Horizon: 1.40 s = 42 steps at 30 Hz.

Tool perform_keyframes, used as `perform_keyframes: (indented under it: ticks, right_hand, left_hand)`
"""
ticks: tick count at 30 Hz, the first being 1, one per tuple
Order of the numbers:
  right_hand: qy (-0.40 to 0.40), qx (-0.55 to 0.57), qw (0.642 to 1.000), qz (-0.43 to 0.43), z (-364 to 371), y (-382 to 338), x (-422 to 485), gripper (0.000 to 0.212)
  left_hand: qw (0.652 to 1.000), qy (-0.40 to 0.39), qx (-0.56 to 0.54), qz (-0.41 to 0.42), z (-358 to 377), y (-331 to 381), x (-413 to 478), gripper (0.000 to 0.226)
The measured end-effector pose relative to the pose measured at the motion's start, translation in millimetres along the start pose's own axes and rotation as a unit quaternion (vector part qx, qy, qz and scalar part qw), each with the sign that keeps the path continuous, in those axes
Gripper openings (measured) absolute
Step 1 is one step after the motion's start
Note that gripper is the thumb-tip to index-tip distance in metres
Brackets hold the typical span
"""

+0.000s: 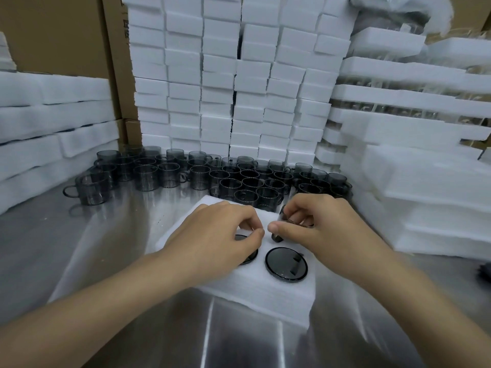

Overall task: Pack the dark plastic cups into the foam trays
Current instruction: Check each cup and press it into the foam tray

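Two bare forearms reach in from the bottom edge over a brushed steel counter point(111, 261). Both hands are over a white foam tray point(265, 296) that lies flat in the middle of the counter.

The left hand point(220, 235) is held low over the tray's left side, fingers curled and thumb against forefinger. Whether it pinches anything cannot be told. Beneath it, a seated cup point(248, 254) shows only as a dark arc of rim.

The right hand point(324, 229) grips a tilted dark cup point(293, 221), fingers curled over its rim, at the tray's far right corner. The cup's lower end shows just below the thumb, and the two thumbs nearly meet.

In the tray's near right hole another dark plastic cup point(286, 264) sits upright, its round mouth facing up.

Behind the tray, a crowd of loose dark cups point(239, 179) with handles stands upright across the back of the counter, some stacked on each other. One of them point(90, 188) stands apart at the left end.

A wall of stacked white foam blocks point(233, 75) rises behind them. More foam trays are piled at the left point(53, 115) and at the right point(425, 181). Brown cardboard boxes point(53, 30) stand at the upper left.
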State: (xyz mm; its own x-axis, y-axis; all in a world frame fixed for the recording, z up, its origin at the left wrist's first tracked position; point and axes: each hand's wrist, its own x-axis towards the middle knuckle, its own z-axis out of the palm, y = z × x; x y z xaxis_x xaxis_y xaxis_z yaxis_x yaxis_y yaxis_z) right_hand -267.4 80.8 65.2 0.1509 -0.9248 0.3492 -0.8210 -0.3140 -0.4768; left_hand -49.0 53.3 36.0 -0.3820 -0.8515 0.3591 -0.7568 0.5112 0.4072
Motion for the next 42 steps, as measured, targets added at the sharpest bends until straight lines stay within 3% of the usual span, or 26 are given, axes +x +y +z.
perform_keyframes:
  ticks: [6,11,17,21,24,27,35,38,40,42]
  right_hand:
    - [-0.006,-0.135,0.990,-0.038,12.0,-9.1,-5.3,0.040]
    - [-0.046,-0.031,0.998,0.000,3.6,1.3,1.1,0.027]
    - [-0.032,-0.079,0.996,0.012,18.4,-1.2,4.2,0.027]
    - [0.037,-0.154,0.987,-0.040,16.4,0.4,-1.9,0.029]
    - [0.034,-0.078,0.996,-0.031,15.3,0.9,-1.1,0.026]
    - [0.079,-0.108,0.989,-0.058,13.5,3.0,0.5,0.028]
    - [0.021,-0.067,0.997,-0.032,4.8,2.4,2.2,0.030]
    - [0.061,-0.131,0.985,-0.095,7.0,1.8,-2.5,0.018]
    - [0.065,-0.118,0.982,-0.129,9.8,-1.7,-3.4,0.043]
    - [-0.034,-0.066,0.991,-0.114,15.7,-7.3,-3.7,0.064]
  left_hand:
    - [1.000,-0.010,0.019,0.001,-0.2,-0.2,-0.4,0.028]
    - [0.999,0.013,0.025,0.023,1.2,0.5,-2.5,0.021]
    - [0.999,0.016,0.028,0.025,2.7,-0.9,-2.3,0.021]
    - [0.999,0.014,0.033,0.024,3.2,-0.9,-2.1,0.025]
    - [0.999,0.017,0.036,0.025,2.9,-1.2,-2.7,0.023]
    - [0.999,0.012,0.038,0.027,2.3,-0.6,-2.2,0.022]
    - [0.999,0.013,0.039,0.030,0.8,0.4,-4.0,0.023]
    - [0.999,0.018,0.033,0.039,-0.1,1.9,-4.3,0.023]
    - [0.998,0.020,0.030,0.053,-0.9,3.4,-4.5,0.025]
    - [0.997,0.012,0.031,0.063,-2.9,4.5,-4.4,0.017]
